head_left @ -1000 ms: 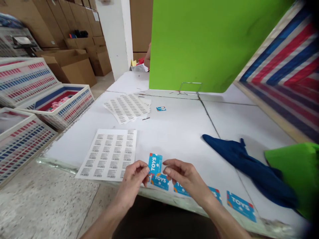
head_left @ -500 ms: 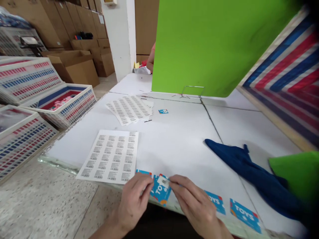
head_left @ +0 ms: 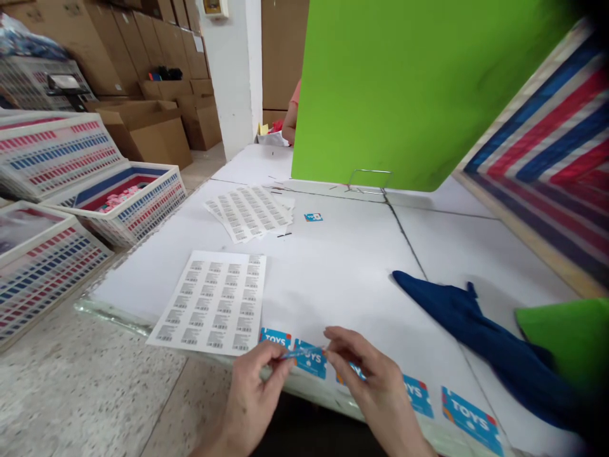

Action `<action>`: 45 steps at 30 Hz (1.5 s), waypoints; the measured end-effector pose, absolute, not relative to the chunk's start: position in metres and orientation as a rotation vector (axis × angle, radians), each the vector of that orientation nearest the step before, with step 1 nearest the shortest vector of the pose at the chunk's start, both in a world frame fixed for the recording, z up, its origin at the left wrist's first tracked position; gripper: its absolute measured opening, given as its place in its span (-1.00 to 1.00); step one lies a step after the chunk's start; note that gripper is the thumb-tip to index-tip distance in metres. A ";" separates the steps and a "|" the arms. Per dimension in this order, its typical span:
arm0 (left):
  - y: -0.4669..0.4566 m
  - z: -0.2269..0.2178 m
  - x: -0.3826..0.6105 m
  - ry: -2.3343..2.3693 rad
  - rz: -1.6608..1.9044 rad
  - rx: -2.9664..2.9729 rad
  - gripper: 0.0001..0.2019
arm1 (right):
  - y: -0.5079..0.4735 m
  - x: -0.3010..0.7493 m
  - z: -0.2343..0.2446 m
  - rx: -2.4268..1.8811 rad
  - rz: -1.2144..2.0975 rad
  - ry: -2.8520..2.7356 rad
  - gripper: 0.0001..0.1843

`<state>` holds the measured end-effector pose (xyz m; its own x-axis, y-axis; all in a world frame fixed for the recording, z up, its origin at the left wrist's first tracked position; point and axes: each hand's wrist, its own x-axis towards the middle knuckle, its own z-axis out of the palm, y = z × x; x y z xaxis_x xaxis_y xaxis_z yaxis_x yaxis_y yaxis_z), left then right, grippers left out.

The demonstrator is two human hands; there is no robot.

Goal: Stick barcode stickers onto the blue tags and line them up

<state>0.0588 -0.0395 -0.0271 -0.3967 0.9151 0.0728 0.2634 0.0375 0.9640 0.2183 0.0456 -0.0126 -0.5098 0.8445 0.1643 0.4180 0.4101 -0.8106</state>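
Note:
Between my left hand (head_left: 257, 390) and my right hand (head_left: 373, 387) a thin blue card (head_left: 302, 351) is tilted almost edge-on. My left thumb and fingers pinch its left end, and my right fingertips close on its right end. Below it, along the near table edge, lie several blue "TOYS" cards: one card (head_left: 276, 336) beside the left fingers, another card (head_left: 311, 367) directly under the held one, and a further card (head_left: 471, 420) at the right. My right hand partly covers two of them. Left of my hands, a sheet of barcode labels (head_left: 214, 298) lies flat.
More label sheets (head_left: 252, 212) and a small blue card (head_left: 313, 217) lie farther back. A green board (head_left: 380, 95) stands on a wire holder (head_left: 370, 181). Dark blue cloth (head_left: 476, 336) lies at right. Baskets (head_left: 137, 203) stand left; a person's arm (head_left: 290, 124) shows behind the board.
The held card, earlier face up with a pale label piece on it, has turned nearly edge-on. The card beneath it now shows. My right fingers have spread a little; the view has shifted slightly.

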 end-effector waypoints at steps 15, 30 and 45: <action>-0.028 -0.025 0.063 1.296 1.371 0.573 -0.72 | 0.052 0.209 -0.008 -1.150 1.562 -1.949 -0.64; -0.028 -0.034 0.051 1.373 1.353 0.667 -0.71 | 0.058 0.208 -0.015 -1.213 1.656 -1.926 -0.62; -0.015 -0.029 0.072 1.102 1.473 0.286 -0.81 | 0.054 0.195 -0.019 -1.105 1.685 -1.751 -0.66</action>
<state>0.0720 -0.0151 -0.0291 -0.2566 0.8750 -0.4106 -0.6414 0.1636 0.7496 0.1955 0.0541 -0.0195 -0.5668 0.8004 -0.1952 0.2261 -0.0767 -0.9711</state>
